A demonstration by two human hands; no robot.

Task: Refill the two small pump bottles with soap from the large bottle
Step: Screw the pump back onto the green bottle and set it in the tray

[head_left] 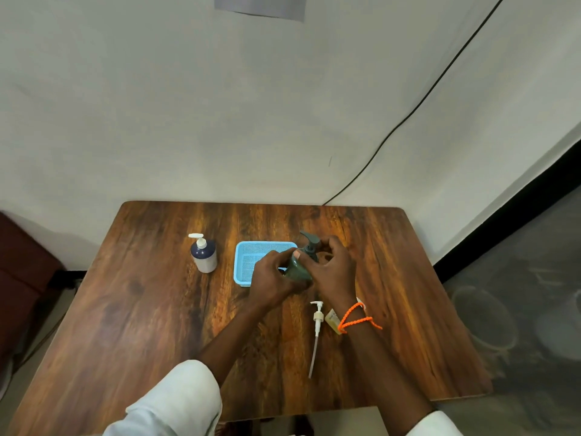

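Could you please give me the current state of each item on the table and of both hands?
Green pump bottle: tilted, pump head still fitted, held by both hands.
White pump bottle: upright, pump on, untouched.
Loose white pump: off its bottle, lying flat on the table.
Blue basket: upright; contents not visible.
Left hand: grips the green bottle's body.
Right hand: curled around its pump collar.

The wooden surface (pixel 141 309) is dark brown with orange streaks of grain. The small perforated plastic basket (pixel 248 262) is light blue. The small pump bottle at the left (pixel 204 254) is white with a navy top part and a white pump. The held bottle (pixel 298 269) is dark green with a grey pump. The loose pump (pixel 317 322) is white. The braided wrist cord (pixel 355 319) is bright orange.
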